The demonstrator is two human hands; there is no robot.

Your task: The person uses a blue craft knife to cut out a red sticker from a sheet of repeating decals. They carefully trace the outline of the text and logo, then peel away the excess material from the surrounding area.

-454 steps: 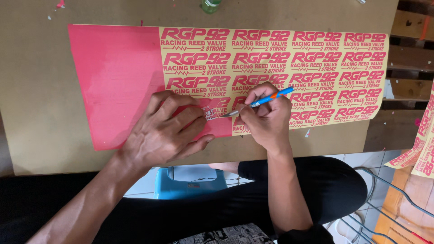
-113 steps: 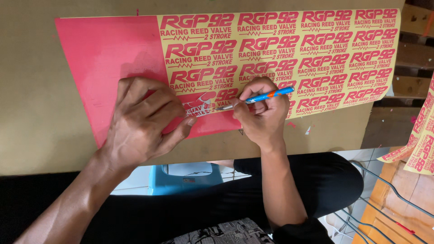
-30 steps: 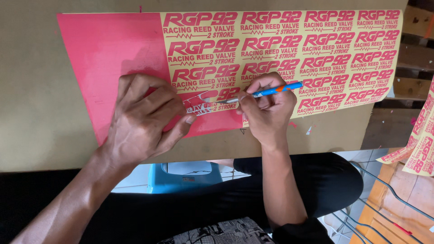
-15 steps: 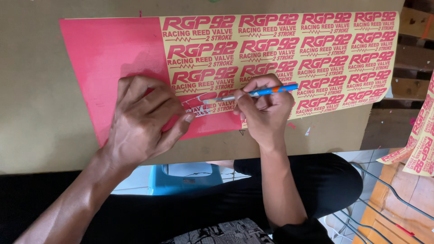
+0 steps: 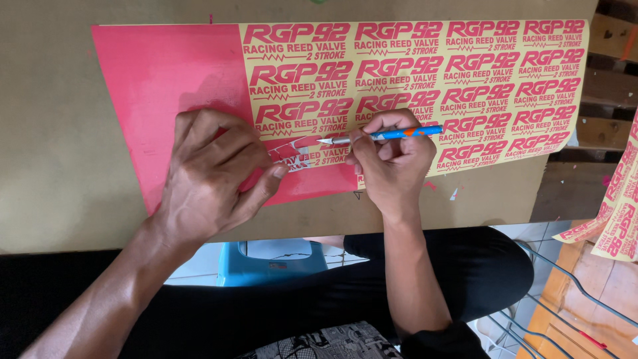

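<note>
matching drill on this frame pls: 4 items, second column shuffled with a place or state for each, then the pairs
1. left hand
2. right hand
3. craft knife
4. blue stool

A. below the board edge, by the legs
B. blue and orange, tip pointing left over the sheet
C. pressed flat on the pink vinyl sheet
D. pinching a thin tool like a pen

Pairs: 1-C, 2-D, 3-B, 4-A

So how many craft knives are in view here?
1. A blue and orange craft knife is gripped in the right hand, blade over the sticker sheet. Others could lie outside the frame.
</note>
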